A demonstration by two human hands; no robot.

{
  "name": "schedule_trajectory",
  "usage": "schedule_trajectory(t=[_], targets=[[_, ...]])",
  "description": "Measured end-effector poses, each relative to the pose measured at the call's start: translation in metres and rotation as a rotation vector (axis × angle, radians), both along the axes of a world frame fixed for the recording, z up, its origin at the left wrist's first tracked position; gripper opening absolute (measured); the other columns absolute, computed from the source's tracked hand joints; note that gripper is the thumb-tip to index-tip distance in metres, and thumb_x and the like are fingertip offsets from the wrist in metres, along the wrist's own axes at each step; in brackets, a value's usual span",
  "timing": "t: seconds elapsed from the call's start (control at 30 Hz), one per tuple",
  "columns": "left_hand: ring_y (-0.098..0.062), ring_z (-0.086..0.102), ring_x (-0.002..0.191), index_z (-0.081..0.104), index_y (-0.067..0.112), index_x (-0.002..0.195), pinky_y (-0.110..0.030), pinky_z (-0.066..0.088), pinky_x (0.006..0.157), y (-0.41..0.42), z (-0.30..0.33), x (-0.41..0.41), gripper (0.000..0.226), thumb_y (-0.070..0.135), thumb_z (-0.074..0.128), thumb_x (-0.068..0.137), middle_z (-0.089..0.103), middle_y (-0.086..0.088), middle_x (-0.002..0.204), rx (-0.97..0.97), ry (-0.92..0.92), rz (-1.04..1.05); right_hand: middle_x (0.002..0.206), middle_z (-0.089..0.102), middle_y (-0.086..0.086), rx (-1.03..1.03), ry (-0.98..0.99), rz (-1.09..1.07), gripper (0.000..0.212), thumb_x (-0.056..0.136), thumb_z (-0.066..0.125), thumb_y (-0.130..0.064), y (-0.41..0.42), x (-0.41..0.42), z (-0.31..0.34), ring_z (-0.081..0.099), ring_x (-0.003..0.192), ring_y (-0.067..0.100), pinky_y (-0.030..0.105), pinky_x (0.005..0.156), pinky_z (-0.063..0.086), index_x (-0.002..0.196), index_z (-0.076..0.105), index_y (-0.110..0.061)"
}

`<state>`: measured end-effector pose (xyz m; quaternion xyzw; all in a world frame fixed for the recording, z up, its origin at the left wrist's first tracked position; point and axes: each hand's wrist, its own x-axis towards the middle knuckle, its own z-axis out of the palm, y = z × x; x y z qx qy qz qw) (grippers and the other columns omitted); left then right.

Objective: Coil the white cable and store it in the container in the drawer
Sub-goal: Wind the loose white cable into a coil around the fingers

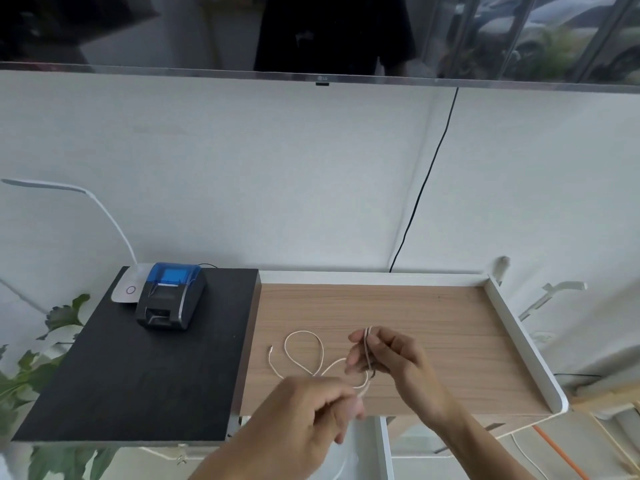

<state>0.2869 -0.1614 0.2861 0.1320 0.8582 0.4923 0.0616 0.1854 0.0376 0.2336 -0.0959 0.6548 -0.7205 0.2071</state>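
The white cable (304, 351) lies partly on the wooden desk top (433, 317), forming a loose loop with one free end at the left. My right hand (391, 362) pinches a folded bundle of the cable upright between its fingers. My left hand (311, 417), blurred, is closed on the strand that runs down from that bundle. Below the desk's front edge a white open drawer (384, 445) shows between my arms. Its inside and any container are hidden by my left hand.
A blue and black receipt printer (171, 296) and a white lamp base (126, 289) stand on a black side surface (138, 375). The desk has a raised white rim (523, 337) on the right. A black wire (426, 178) hangs down the wall. Plant leaves (41, 368) are at left.
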Motion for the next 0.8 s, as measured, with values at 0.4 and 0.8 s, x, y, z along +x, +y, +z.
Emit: schedule_trajectory(t=[0.4, 0.8], targets=[[-0.016, 0.062, 0.062, 0.081, 0.018, 0.084, -0.043, 0.055, 0.07, -0.016, -0.018, -0.075, 0.03, 0.042, 0.069, 0.096, 0.066, 0.004, 0.06, 0.257, 0.015, 0.324, 0.06, 0.04, 0.01, -0.255, -0.155, 0.147, 0.027, 0.091, 0.046, -0.015, -0.001, 0.032, 0.045, 0.033, 0.053, 0.022, 0.034, 0.058, 0.037, 0.083, 0.066, 0.002], [-0.005, 0.05, 0.056, 0.078, 0.022, 0.088, -0.02, 0.041, 0.061, 0.029, -0.07, -0.003, 0.026, 0.041, 0.066, 0.101, 0.079, -0.008, 0.078, 0.077, -0.174, 0.094, 0.112, 0.074, 0.038, -0.41, -0.193, -0.079, 0.035, 0.107, 0.044, -0.01, 0.001, -0.001, 0.033, 0.078, 0.097, 0.042, 0.044, 0.091, 0.063, 0.12, 0.065, 0.014]])
